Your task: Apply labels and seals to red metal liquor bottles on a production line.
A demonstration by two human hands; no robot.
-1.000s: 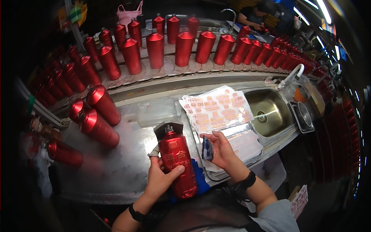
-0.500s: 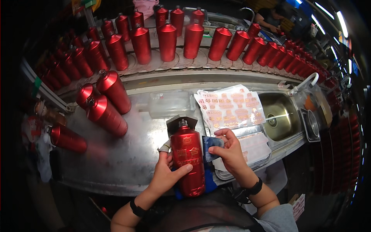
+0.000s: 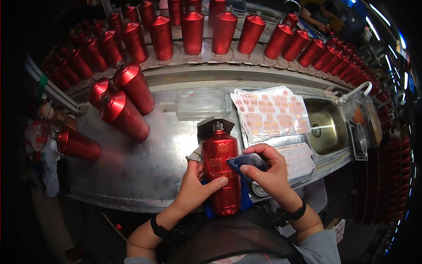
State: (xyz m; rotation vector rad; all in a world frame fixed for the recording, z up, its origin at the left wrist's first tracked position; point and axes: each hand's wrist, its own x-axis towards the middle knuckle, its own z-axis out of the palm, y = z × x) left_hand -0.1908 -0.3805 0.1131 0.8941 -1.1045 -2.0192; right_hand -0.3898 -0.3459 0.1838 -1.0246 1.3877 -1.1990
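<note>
A shiny red bottle (image 3: 222, 154) with gold markings leans back, its clear neck near a black angled support (image 3: 205, 129). My left hand (image 3: 193, 185) grips it from the left, thumb across the front; a whitish cover (image 3: 194, 155) wraps one fingertip. Pinched between thumb and fingers of my right hand (image 3: 271, 169) is a flat dark blue pad (image 3: 247, 163), whose pointed corner overlaps the bottle's right side; whether it touches cannot be told. Blue cloth (image 3: 246, 198) shows under the bottle. Right of it lie printed transfer sheets (image 3: 272, 110) with red-gold designs.
Several red bottles (image 3: 193, 33) stand on a curved conveyor (image 3: 184, 55) at the back. More bottles (image 3: 124, 115) stand on the metal table (image 3: 145, 185) at left, one lying over (image 3: 79, 145). A clear tray (image 3: 203, 104) and a sink (image 3: 325, 127) are beyond. A person (image 3: 314, 15) sits far right.
My right hand has brought the blue pad leftward and turned it, so its corner now overlaps the bottle's front. My left hand keeps its grip. The whole view has shifted slightly.
</note>
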